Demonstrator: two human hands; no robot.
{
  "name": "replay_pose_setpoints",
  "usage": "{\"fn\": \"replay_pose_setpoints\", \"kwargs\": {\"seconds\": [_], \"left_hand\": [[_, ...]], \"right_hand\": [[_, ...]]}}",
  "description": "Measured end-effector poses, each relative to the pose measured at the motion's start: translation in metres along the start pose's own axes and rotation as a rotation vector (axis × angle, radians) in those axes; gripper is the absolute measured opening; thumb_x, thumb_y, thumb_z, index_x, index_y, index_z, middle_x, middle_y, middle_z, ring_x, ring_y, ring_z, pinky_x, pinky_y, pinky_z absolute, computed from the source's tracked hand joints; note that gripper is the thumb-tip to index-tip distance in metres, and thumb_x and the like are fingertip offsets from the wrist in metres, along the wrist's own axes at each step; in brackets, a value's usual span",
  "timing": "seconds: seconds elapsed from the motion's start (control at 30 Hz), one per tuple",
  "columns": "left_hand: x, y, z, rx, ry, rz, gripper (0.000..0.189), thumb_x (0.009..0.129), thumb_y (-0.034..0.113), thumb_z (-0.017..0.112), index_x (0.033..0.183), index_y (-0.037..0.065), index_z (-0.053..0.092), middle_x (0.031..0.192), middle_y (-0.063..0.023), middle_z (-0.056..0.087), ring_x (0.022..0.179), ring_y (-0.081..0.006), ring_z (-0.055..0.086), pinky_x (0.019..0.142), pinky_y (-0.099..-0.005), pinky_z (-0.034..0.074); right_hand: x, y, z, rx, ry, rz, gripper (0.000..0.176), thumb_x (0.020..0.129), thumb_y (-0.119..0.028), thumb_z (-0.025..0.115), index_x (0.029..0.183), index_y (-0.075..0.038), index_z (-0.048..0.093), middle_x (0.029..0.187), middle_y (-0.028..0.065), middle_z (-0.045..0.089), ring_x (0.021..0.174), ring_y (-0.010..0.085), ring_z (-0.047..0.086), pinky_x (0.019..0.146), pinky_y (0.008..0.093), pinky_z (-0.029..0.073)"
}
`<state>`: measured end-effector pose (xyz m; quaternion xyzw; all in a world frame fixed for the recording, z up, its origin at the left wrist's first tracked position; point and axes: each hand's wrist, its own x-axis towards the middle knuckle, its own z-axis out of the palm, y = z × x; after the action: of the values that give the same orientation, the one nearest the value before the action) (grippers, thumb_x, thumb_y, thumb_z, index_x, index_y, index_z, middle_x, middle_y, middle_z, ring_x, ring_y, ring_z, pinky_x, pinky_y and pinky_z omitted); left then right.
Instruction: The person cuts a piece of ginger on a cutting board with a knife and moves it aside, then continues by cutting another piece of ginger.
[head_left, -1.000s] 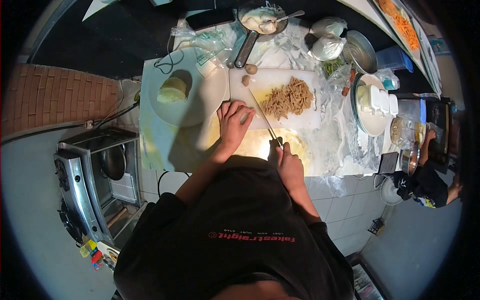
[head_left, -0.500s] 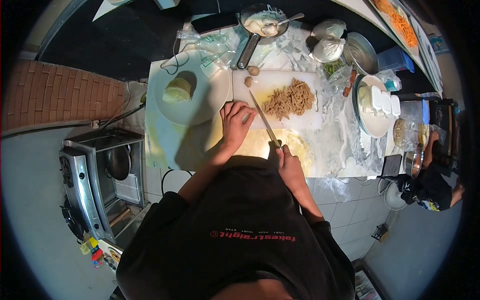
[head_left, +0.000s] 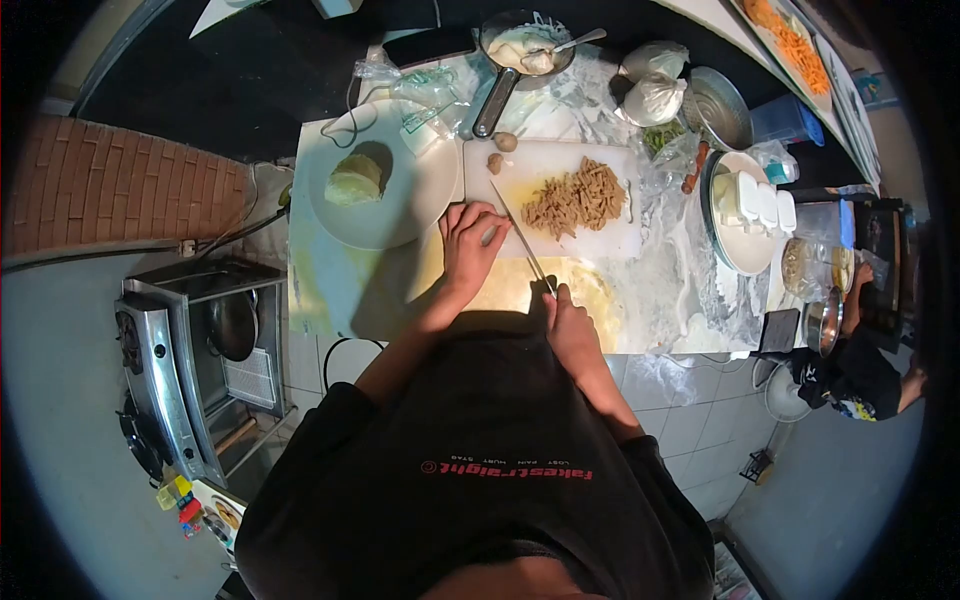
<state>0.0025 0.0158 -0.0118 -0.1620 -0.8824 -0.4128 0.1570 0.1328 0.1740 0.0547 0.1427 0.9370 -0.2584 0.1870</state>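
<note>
My right hand grips the handle of a long kitchen knife, its blade slanting up and left over a white cutting board. Close to the blade's left side, my left hand rests with bent fingers at the board's left edge; what lies under the fingertips is hidden. A pile of brown sliced strips covers the board right of the knife. Above my left hand lie two small round brown pieces. On a large pale plate to the left sits a piece of cabbage.
Behind the board stands a frying pan with white mixture and a spoon. Tied white bags, a metal bowl and a plate with white containers line the right. A stove is lower left; another person is at far right.
My right hand and the knife have shifted slightly left, and the blade is turned a little. My left hand stays almost in place.
</note>
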Motion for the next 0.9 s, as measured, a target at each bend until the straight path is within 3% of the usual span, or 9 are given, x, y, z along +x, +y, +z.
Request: {"fn": "replay_pose_setpoints", "kwargs": {"seconds": [0.17, 0.23, 0.37, 0.5, 0.67, 0.9], "left_hand": [[0.0, 0.0, 0.0, 0.011, -0.011, -0.029, 0.009, 0.08, 0.018, 0.077, 0.085, 0.013, 0.071, 0.095, 0.0029, 0.062, 0.098, -0.0227, 0.051, 0.092, -0.0391, 0.035], [-0.002, -0.002, 0.002, 0.007, -0.003, -0.03, 0.009, 0.08, 0.018, 0.077, 0.085, 0.013, 0.07, 0.096, 0.0027, 0.062, 0.099, -0.023, 0.051, 0.092, -0.0392, 0.035], [-0.002, 0.0, -0.003, 0.023, -0.007, -0.027, 0.01, 0.08, 0.017, 0.078, 0.086, 0.014, 0.071, 0.096, 0.0024, 0.062, 0.099, -0.0232, 0.051, 0.091, -0.0383, 0.036], [-0.001, 0.0, -0.002, 0.025, 0.002, -0.005, 0.01, 0.08, 0.017, 0.077, 0.087, 0.014, 0.071, 0.097, 0.0021, 0.061, 0.1, -0.0237, 0.051, 0.092, -0.0386, 0.036], [-0.003, -0.002, -0.002, 0.013, -0.013, 0.001, 0.009, 0.08, 0.016, 0.077, 0.087, 0.014, 0.07, 0.097, 0.0019, 0.061, 0.101, -0.0238, 0.051, 0.093, -0.0396, 0.035], [0.003, -0.004, -0.007, 0.022, -0.066, 0.049, 0.01, 0.08, 0.017, 0.076, 0.083, 0.013, 0.067, 0.097, 0.0027, 0.059, 0.101, -0.0229, 0.05, 0.092, -0.0403, 0.035]], "right_hand": [[0.014, 0.022, 0.002, 0.204, 0.028, -0.103, 0.045, 0.107, -0.037, 0.04, 0.123, 0.003, 0.054, 0.081, 0.0302, 0.067, 0.074, 0.048, 0.067, 0.063, 0.053, 0.053], [0.017, 0.02, -0.012, 0.397, -0.207, 0.059, 0.049, 0.107, -0.04, 0.04, 0.126, 0.002, 0.057, 0.082, 0.0302, 0.067, 0.077, 0.0484, 0.066, 0.067, 0.0494, 0.052], [0.014, 0.031, 0.0, 0.37, -0.038, -0.12, 0.048, 0.107, -0.04, 0.04, 0.122, 0.001, 0.059, 0.081, 0.0294, 0.066, 0.078, 0.049, 0.066, 0.067, 0.0509, 0.052], [-0.004, 0.019, -0.002, 0.157, 0.046, -0.119, 0.043, 0.107, -0.038, 0.039, 0.114, 0.0, 0.057, 0.079, 0.0306, 0.065, 0.076, 0.0503, 0.066, 0.065, 0.0554, 0.052], [-0.021, 0.001, -0.004, -0.105, 0.071, 0.035, 0.038, 0.107, -0.038, 0.039, 0.108, -0.002, 0.052, 0.076, 0.0329, 0.064, 0.074, 0.0526, 0.065, 0.065, 0.0587, 0.054], [-0.018, 0.004, 0.0, -0.104, 0.141, 0.112, 0.037, 0.106, -0.037, 0.041, 0.109, -0.002, 0.053, 0.075, 0.0326, 0.064, 0.073, 0.0527, 0.065, 0.064, 0.0584, 0.054]]}}
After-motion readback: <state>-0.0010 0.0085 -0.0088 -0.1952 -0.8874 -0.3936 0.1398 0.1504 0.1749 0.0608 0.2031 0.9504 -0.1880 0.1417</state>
